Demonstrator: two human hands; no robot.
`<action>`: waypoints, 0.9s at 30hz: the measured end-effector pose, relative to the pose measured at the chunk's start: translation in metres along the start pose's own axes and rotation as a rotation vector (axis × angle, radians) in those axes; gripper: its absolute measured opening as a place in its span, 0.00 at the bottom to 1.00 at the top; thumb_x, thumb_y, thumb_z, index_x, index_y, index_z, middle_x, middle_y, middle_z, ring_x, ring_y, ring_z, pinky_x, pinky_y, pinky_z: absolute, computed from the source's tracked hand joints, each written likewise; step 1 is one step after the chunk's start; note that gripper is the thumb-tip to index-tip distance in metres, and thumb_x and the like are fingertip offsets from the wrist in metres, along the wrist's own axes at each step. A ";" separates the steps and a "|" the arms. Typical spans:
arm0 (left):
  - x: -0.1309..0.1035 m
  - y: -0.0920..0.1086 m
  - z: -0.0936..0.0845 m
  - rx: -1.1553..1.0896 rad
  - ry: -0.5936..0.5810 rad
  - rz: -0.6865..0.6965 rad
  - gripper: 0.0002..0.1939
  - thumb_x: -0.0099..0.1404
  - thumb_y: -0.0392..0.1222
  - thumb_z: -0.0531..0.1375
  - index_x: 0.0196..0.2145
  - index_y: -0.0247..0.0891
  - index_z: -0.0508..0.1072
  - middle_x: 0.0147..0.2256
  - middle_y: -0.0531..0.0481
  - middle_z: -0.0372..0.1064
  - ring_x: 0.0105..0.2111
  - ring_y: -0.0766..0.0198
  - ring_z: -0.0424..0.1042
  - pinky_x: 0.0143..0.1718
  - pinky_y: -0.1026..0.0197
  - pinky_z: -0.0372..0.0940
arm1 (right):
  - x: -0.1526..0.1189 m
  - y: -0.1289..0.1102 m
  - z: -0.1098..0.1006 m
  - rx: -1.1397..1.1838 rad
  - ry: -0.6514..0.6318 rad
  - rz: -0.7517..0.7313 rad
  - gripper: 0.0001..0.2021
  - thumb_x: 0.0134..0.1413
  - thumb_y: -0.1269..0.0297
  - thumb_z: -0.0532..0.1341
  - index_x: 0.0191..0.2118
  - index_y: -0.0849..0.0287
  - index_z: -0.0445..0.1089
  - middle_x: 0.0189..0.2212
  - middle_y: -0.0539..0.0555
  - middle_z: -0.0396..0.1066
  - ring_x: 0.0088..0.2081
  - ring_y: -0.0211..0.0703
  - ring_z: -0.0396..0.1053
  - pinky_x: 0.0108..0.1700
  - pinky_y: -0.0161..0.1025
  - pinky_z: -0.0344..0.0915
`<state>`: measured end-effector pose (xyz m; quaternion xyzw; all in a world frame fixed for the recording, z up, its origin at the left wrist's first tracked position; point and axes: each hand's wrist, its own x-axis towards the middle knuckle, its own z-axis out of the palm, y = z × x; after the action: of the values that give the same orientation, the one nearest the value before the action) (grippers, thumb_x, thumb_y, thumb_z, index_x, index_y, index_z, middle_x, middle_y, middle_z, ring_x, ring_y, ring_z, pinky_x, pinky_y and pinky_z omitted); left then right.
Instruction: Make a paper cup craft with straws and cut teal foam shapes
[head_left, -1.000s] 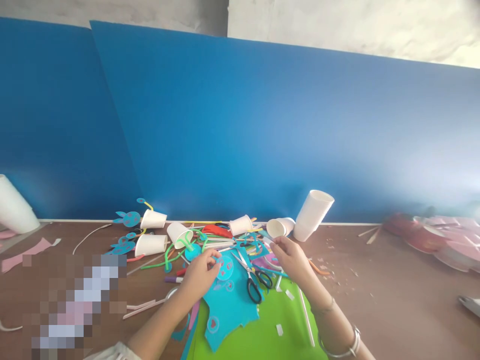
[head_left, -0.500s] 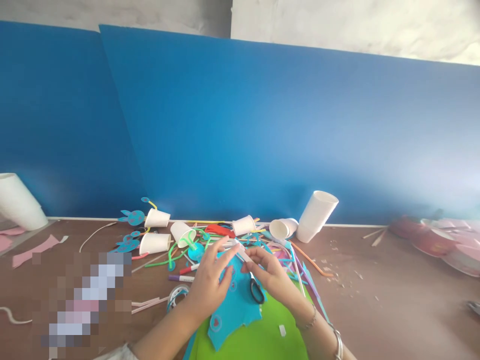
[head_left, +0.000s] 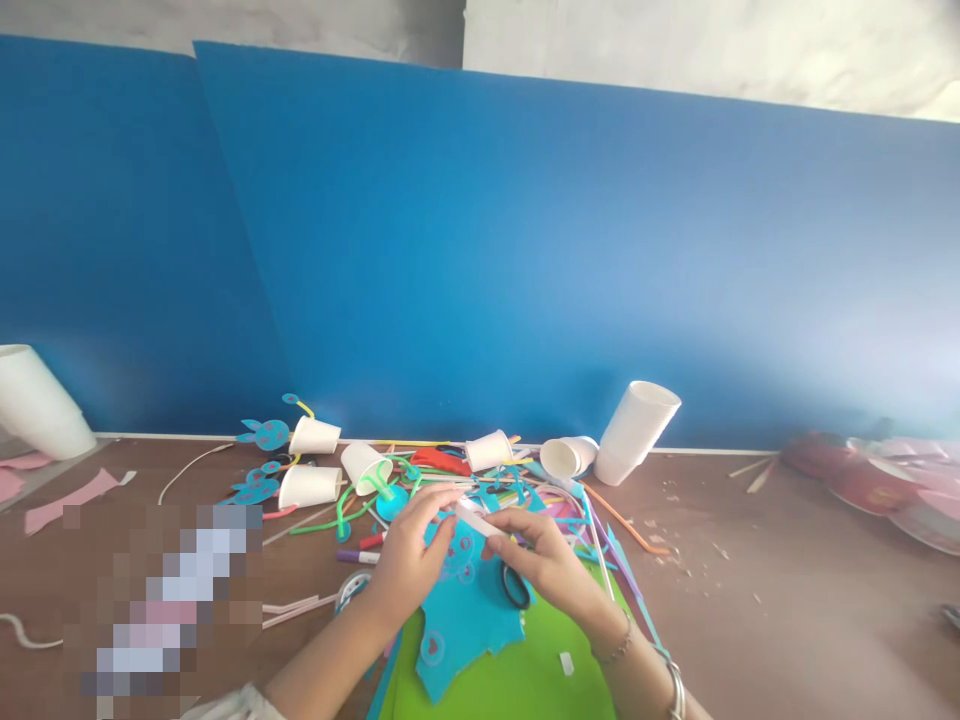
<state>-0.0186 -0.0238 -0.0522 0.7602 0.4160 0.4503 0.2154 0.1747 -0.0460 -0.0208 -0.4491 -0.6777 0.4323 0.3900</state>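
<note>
A short white strip of tape (head_left: 477,519) stretches between my hands, above a jagged-edged blue sheet (head_left: 469,640) with drawn circles and red hearts. My right hand (head_left: 544,555) pinches its near end between thumb and fingers. At the far end, the thumb and fingertips of my left hand (head_left: 412,550) are closed on it. Beneath my right hand, the dark handle of scissors (head_left: 516,587) shows on the blue sheet; the blades are hidden. Under the blue sheet lies a green sheet (head_left: 540,660), with a small white scrap (head_left: 566,663) on it.
Behind my hands are paper cups (head_left: 366,470), coloured straws and a red piece (head_left: 441,460). A stack of white cups (head_left: 637,432) leans against the blue partition (head_left: 525,250). Left are a purple marker (head_left: 358,557) and a tape roll (head_left: 351,588). Pink paper pieces (head_left: 919,485) lie far right.
My left fingers, spread before, have drawn together onto the far end of the strip. The strip now lies flatter between both hands.
</note>
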 end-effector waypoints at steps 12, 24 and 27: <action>-0.001 -0.010 -0.001 0.017 -0.008 0.179 0.11 0.68 0.34 0.51 0.46 0.41 0.69 0.46 0.45 0.70 0.49 0.59 0.68 0.50 0.55 0.65 | 0.000 0.012 0.005 -0.064 0.079 -0.097 0.10 0.51 0.56 0.65 0.33 0.57 0.78 0.29 0.53 0.76 0.34 0.48 0.71 0.38 0.42 0.66; -0.005 0.001 0.000 0.092 -0.061 0.288 0.14 0.68 0.32 0.51 0.49 0.42 0.68 0.47 0.45 0.70 0.49 0.59 0.69 0.50 0.56 0.65 | 0.001 0.012 0.009 -0.138 0.095 -0.096 0.12 0.52 0.56 0.63 0.36 0.58 0.77 0.30 0.55 0.76 0.34 0.47 0.70 0.39 0.42 0.65; -0.002 -0.004 0.000 0.030 0.004 0.154 0.10 0.68 0.34 0.51 0.44 0.40 0.69 0.42 0.46 0.72 0.45 0.60 0.71 0.46 0.57 0.67 | -0.001 0.008 0.004 -0.130 0.088 -0.066 0.13 0.52 0.55 0.63 0.38 0.59 0.77 0.31 0.55 0.75 0.34 0.47 0.70 0.38 0.42 0.65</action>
<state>-0.0206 -0.0232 -0.0561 0.7922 0.3635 0.4605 0.1680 0.1730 -0.0463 -0.0297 -0.4695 -0.7011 0.3540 0.4033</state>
